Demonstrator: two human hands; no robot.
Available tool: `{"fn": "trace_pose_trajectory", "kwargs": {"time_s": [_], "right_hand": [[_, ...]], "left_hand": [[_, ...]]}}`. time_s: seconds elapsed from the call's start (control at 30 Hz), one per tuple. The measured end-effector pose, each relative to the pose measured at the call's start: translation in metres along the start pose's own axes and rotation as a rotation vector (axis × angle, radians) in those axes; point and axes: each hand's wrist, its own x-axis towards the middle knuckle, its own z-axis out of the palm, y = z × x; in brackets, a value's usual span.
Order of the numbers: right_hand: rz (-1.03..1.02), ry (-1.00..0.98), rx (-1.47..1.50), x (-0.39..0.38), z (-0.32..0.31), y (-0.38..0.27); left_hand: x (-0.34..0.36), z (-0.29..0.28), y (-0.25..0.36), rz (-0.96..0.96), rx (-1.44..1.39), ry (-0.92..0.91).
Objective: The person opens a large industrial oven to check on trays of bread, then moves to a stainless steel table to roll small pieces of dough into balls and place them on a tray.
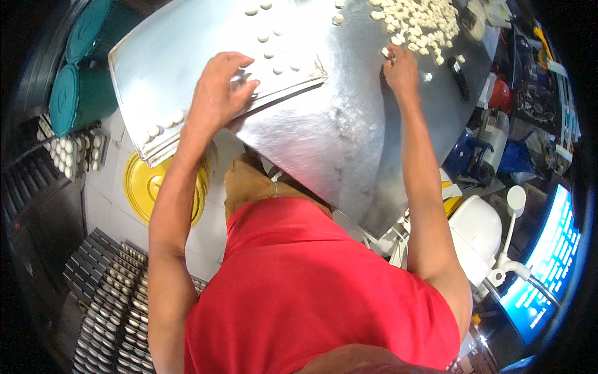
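Closest in was the person's bright red cloth top (311,280), w/ brown cloth legwear (249,187) just past its hem. Down to the left stood stacked dark slatted trays (81,262) w/ rows of pale oval pieces (106,340) — too small to say what they were. A round yellow lidded bin (138,181) sat on the pale tiled floor (103,193), partly behind the left forearm. On the right, beside the other arm, were a rounded white machine (476,227) & a lit blue screen (536,268).

Beyond the body lay the shiny grey metal table (311,137). A flat silvery metal tray (165,56) w/ a worn brownish rim rested at its left side, sticking out past the table edge. The left hand (219,90) was over the tray's near side, abt half open, thumb well apart from bent fingers; couldn't tell if anything was in the palm. Small round whitish dough balls (278,69) lay on the tray: a loose group just right of that hand, a few more in the near left corner.

The right hand (402,65) was farther out over bare metal, fingers curled down, tips at a small cream dough piece (385,52) — couldn't tell if pinched or only touched. A scattered heap of cream dough lumps (420,22) spread just past it; a black-handled tool (459,78) lay to its right. Far left: two round teal lids (64,100) on bins.
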Motion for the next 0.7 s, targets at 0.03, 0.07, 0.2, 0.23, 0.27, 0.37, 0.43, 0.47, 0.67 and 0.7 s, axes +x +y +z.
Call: {"fn": "trace_pose_trajectory", "kwargs": {"time_s": [0.03, 0.07, 0.2, 0.23, 0.27, 0.37, 0.43, 0.47, 0.67, 0.7], "right_hand": [[-0.035, 0.013, 0.038, -0.001, 0.008, 0.009], [-0.07, 0.036, 0.075, 0.002, 0.011, 0.017], [0.022, 0.136, 0.282, -0.018, 0.011, 0.001], [0.111, 0.05, 0.514, -0.026, -0.008, -0.019], [0.023, 0.037, 0.571, -0.047, -0.024, -0.036], [-0.251, -0.06, 0.87, -0.117, -0.024, -0.046], [-0.208, -0.135, 0.927, -0.144, -0.044, -0.054], [-0.154, -0.128, 0.901, -0.156, -0.051, -0.049], [-0.227, -0.033, 0.325, -0.219, -0.006, 0.03], [-0.23, 0.008, 0.298, -0.192, -0.006, 0.022]], "left_hand": [[-0.001, 0.005, 0.013, 0.037, -0.035, 0.008], [-0.001, 0.014, 0.026, 0.057, -0.053, 0.013], [-0.03, 0.082, 0.059, 0.096, -0.265, -0.002], [-0.024, 0.091, 0.078, 0.079, -0.266, 0.009], [-0.02, 0.1, 0.09, -0.035, -0.369, -0.077], [-0.006, 0.157, 0.115, -0.334, -1.147, -0.128], [-0.001, 0.17, 0.111, -0.508, -1.307, -0.263], [-0.006, 0.175, 0.101, -0.456, -1.278, -0.229], [-0.041, 0.128, 0.072, 0.091, -0.116, -0.24], [-0.029, 0.135, 0.08, 0.132, -0.017, -0.24]]}}
